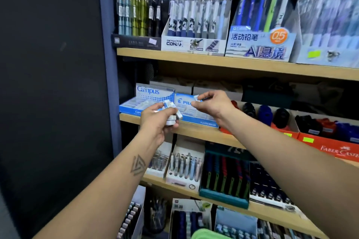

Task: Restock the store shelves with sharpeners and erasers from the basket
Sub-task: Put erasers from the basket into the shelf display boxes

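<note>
While left hand (159, 116) grips several erasers (172, 111), right hand (210, 103) pinches one eraser (197, 98) over the Pilot box (191, 111); restocking looks partway, sharpeners apparently untouched.

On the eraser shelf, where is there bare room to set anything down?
Only the bare wooden front lip below the Pilot eraser box, between the left hand and the red sharpener tray. Behind it, the Campus box, Pilot box and sharpeners crowd the shelf.

Dim, soft overall blur; wide-angle bending at edges; glare on upper plastic packaging (328, 15)
</note>
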The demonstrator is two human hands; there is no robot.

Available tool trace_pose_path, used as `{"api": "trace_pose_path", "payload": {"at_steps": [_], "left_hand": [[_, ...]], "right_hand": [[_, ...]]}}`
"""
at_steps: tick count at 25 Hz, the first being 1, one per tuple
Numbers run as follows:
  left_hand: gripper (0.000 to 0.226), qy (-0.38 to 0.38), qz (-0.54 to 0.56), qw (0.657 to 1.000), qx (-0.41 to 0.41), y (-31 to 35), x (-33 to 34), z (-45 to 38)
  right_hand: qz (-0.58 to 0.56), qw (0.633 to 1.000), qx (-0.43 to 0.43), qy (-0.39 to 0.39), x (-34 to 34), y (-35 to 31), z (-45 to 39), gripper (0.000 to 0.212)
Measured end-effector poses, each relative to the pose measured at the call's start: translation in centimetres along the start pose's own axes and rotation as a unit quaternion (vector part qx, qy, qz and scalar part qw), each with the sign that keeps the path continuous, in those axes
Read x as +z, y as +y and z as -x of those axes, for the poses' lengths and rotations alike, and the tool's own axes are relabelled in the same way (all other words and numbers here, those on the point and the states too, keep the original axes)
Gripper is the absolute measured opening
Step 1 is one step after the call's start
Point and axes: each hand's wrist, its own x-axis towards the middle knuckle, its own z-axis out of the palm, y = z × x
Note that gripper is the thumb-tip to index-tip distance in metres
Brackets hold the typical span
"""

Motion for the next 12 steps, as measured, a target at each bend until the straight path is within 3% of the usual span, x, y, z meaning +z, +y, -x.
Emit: {"api": "trace_pose_path", "payload": {"at_steps": [2, 5, 7, 12], "left_hand": [[0.050, 0.011, 0.021, 1.000, 0.016, 0.8, -0.2, -1.5], [0.053, 0.016, 0.018, 0.999, 0.027, 1.6, -0.9, -3.3], [0.053, 0.026, 0.011, 0.999, 0.030, 1.8, -1.4, -4.1], [0.056, 0.026, 0.045, 0.999, 0.007, 1.4, -2.2, -5.2]], "right_hand": [[0.172, 0.985, -0.013, 0.021, 0.3, 0.0, -2.9, 0.029], [0.399, 0.916, -0.046, 0.014, 0.9, 0.2, -5.7, 0.030], [0.426, 0.903, -0.058, -0.007, 1.6, 0.4, -6.3, 0.024], [0.401, 0.914, -0.048, -0.051, 4.9, 2.0, -6.8, 0.023]]}}
